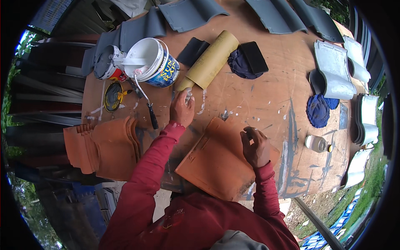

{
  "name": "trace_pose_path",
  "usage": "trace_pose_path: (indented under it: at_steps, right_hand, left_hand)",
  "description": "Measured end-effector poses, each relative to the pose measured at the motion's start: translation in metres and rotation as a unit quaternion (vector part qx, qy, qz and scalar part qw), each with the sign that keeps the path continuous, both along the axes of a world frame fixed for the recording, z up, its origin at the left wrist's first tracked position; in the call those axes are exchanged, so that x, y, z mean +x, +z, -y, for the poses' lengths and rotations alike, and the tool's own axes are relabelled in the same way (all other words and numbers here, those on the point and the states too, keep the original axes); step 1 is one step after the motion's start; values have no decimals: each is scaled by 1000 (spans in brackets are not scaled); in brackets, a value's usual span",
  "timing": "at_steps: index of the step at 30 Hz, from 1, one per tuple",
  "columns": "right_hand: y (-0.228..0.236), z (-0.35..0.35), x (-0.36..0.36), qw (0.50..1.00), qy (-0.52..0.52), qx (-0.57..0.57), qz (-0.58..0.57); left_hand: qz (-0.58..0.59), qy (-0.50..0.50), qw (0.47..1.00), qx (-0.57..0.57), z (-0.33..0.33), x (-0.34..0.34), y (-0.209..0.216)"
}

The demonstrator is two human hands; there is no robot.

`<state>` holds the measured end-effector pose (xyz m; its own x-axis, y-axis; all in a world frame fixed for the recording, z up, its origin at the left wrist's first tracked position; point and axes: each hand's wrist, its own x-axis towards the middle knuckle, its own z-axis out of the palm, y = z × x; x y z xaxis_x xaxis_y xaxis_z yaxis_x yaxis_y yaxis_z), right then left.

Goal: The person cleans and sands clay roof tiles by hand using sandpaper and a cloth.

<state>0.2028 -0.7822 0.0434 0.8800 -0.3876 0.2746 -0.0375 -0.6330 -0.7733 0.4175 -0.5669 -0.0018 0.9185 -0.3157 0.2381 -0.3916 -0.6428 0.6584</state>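
My left hand (182,109) reaches to the near end of a yellow-brown roll (214,58). Its fingers close around a small whitish thing that I cannot make out. Below it, an orange clay roof tile (212,156) lies at an angle on the table. My right hand (256,150) is over the tile's right side, fingers curled toward the thumb. A dark patch shows between them, too unclear to name. A paint roller's black handle (153,116) leans down from a white paint bucket (146,62), left of my left hand.
Stacked orange tiles (114,148) stand at the left. A paint can (110,62) and its lid (113,96) are beside the bucket. A phone (254,57) rests on dark cloth. Grey tiles (193,16) line the far edge; a clear bottle (316,143) lies right, near blue cloth (318,111).
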Motion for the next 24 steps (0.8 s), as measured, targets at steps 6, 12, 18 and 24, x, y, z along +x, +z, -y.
trace_pose_path:
  at_steps: [6, 12, 18, 24]
  right_hand:
    - [-37, -50, -56, 998, 28, 63, 1]
    - [-52, -49, -117, 998, 11, 54, -8]
    - [-41, -9, -153, 985, -171, 13, -28]
    - [-33, 6, -147, 975, -212, 3, 58]
  left_hand:
    - [85, -5, 995, 44, 44, 145, -10]
    - [111, 16, 949, 295, 34, 296, -78]
    - [5, -53, 930, 363, 94, 299, -56]
    - [191, 64, 954, 222, 66, 289, 32]
